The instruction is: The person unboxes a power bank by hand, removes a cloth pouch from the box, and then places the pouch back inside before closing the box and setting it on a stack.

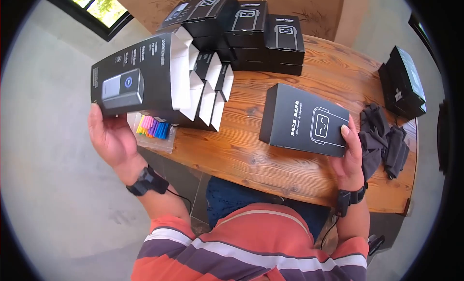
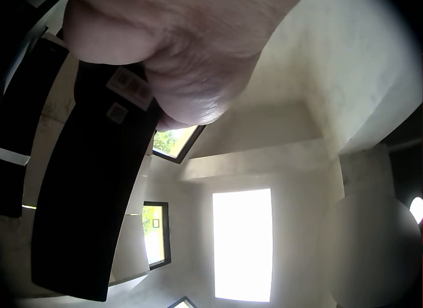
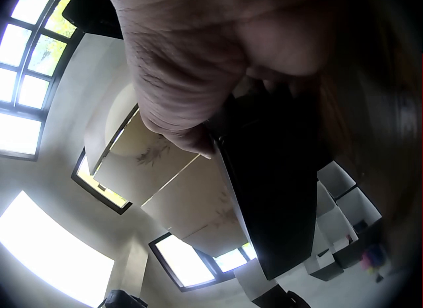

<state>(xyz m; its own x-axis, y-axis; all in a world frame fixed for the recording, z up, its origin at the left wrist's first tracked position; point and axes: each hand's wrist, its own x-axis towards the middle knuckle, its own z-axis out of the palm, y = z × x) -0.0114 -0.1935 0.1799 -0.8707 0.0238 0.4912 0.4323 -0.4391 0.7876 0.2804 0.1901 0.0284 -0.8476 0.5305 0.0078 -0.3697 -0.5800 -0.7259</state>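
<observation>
My left hand (image 1: 114,138) grips the lower edge of a black power bank box (image 1: 128,73), thumb in front and fingers behind it. This box is tilted, and white flaps stand out at its right end. In the left wrist view its dark side (image 2: 92,182) carries small labels. Over the table's right half, my right hand (image 1: 349,153) holds a black box printed with a smiling robot face (image 1: 304,119) by its right end, the thumb lying on its top face. The right wrist view shows this box's dark side (image 3: 271,169) below the palm.
Several black boxes (image 1: 285,39) are stacked at the back of the wooden table (image 1: 232,158). Boxes with raised white flaps (image 1: 208,104) stand behind the left box. A clear bag of coloured sticks (image 1: 153,127) lies nearby. Dark cloth (image 1: 373,136) and another box (image 1: 401,87) are at right.
</observation>
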